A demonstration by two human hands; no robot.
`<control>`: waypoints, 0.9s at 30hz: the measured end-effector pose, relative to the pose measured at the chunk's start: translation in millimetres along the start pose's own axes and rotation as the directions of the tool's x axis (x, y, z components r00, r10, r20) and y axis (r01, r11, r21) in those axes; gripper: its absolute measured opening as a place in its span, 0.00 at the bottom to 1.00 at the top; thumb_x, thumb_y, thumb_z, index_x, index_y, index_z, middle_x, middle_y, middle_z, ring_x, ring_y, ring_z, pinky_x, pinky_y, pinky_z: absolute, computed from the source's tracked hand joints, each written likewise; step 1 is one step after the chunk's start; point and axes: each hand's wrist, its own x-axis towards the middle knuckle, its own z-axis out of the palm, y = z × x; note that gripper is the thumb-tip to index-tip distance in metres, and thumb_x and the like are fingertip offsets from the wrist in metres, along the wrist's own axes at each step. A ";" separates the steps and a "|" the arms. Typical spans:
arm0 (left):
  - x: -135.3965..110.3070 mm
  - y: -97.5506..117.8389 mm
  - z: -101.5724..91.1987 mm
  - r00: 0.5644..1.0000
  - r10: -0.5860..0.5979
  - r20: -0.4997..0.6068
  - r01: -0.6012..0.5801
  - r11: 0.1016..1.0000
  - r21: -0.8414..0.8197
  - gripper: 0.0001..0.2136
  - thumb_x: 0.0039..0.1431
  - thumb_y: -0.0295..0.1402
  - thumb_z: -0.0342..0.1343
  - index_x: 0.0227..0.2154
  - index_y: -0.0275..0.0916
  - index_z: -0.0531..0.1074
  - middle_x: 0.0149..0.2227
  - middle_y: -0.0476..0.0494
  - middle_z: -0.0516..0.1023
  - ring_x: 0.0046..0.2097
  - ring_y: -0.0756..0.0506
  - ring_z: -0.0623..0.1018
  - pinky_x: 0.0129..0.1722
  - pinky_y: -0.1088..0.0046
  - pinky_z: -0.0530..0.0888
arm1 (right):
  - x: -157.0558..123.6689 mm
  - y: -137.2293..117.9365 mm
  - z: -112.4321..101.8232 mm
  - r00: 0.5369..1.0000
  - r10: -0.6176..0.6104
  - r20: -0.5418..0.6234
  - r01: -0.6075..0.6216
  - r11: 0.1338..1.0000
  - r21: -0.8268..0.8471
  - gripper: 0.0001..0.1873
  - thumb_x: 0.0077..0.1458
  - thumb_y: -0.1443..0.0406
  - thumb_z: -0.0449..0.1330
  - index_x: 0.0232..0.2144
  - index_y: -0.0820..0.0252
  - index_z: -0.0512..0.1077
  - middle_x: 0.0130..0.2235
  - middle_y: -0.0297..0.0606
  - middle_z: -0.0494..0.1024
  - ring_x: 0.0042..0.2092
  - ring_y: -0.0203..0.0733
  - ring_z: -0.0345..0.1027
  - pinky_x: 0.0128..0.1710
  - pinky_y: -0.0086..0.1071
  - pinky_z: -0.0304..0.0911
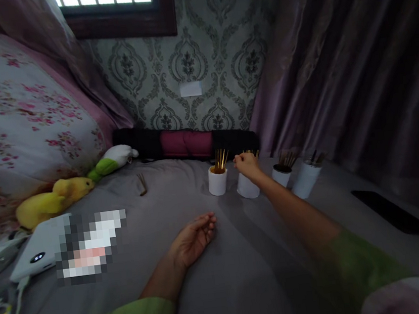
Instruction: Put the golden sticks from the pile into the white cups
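Note:
My right hand (248,165) is over a white cup (248,188), its fingertips pinched together. Whatever may be in that pinch is too small to make out. Thin gold sticks (251,152) show behind the hand. Just left stands another white cup (218,182) with gold sticks (221,161) upright in it. On the grey sheet lies my left hand (195,239), palm turned inward, fingers loosely curved and holding nothing. To the right are a white cup with a dark rim (281,175), holding brownish sticks, and a taller pale container (306,179) with several items inside.
A few thin sticks (142,184) lie on the grey sheet (175,191) at left. Beyond them are a yellow plush toy (52,200), a green-and-white one (112,159) and a white power bank (45,246). A black-and-maroon roll (187,143) lines the wall; a dark flat object (391,210) sits right.

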 end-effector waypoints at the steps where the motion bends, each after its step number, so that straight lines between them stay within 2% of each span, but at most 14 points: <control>1: -0.1 0.1 -0.1 1.000 0.001 0.004 -0.001 1.000 -0.001 0.07 0.49 0.21 0.53 0.33 0.29 0.69 0.29 0.44 0.72 0.26 0.55 0.71 0.25 0.82 0.69 | -2.9 0.6 0.0 1.000 0.004 0.005 -0.004 1.000 0.019 0.16 0.51 0.61 0.47 0.26 0.62 0.73 0.26 0.40 0.76 0.27 0.35 0.67 0.28 0.26 0.57; 7: 1.0 0.3 -2.0 1.000 -0.007 0.015 0.007 1.000 -0.006 0.07 0.49 0.21 0.53 0.33 0.28 0.70 0.29 0.43 0.72 0.27 0.55 0.71 0.25 0.82 0.69 | -24.8 -2.0 -2.1 0.998 0.032 0.049 -0.038 0.990 0.134 0.17 0.52 0.60 0.46 0.25 0.63 0.71 0.23 0.37 0.74 0.24 0.33 0.65 0.25 0.25 0.56; 11: 1.1 0.0 -2.6 1.000 -0.007 0.026 0.007 1.000 -0.006 0.07 0.49 0.21 0.53 0.33 0.28 0.70 0.29 0.43 0.72 0.27 0.55 0.71 0.25 0.82 0.69 | -40.8 -1.1 3.6 0.998 0.008 0.069 -0.023 0.975 0.219 0.19 0.52 0.60 0.44 0.23 0.63 0.70 0.21 0.37 0.73 0.22 0.33 0.64 0.23 0.25 0.55; 14: -0.5 0.2 -1.1 1.000 -0.004 0.018 0.004 1.000 0.001 0.07 0.50 0.21 0.52 0.33 0.28 0.70 0.29 0.43 0.73 0.27 0.55 0.71 0.25 0.83 0.69 | -55.7 0.1 14.3 0.992 0.003 0.127 -0.037 0.964 0.265 0.19 0.52 0.59 0.45 0.24 0.64 0.70 0.21 0.36 0.72 0.20 0.31 0.62 0.21 0.24 0.54; 20: -1.7 -0.1 0.1 1.000 0.000 0.019 0.000 1.000 -0.002 0.07 0.51 0.22 0.51 0.33 0.29 0.70 0.29 0.43 0.73 0.26 0.55 0.71 0.24 0.82 0.69 | -91.0 -9.7 44.3 0.963 0.091 0.255 -0.176 0.926 0.333 0.18 0.51 0.60 0.45 0.23 0.64 0.70 0.17 0.33 0.69 0.17 0.30 0.58 0.18 0.24 0.50; 27: -0.9 0.4 0.2 1.000 0.010 -0.017 -0.010 1.000 -0.001 0.06 0.50 0.21 0.51 0.32 0.29 0.69 0.29 0.43 0.73 0.26 0.55 0.71 0.25 0.83 0.70 | -114.1 -18.1 69.7 0.968 0.115 0.224 -0.188 0.921 0.341 0.20 0.52 0.59 0.43 0.20 0.62 0.69 0.17 0.34 0.70 0.20 0.33 0.60 0.20 0.24 0.52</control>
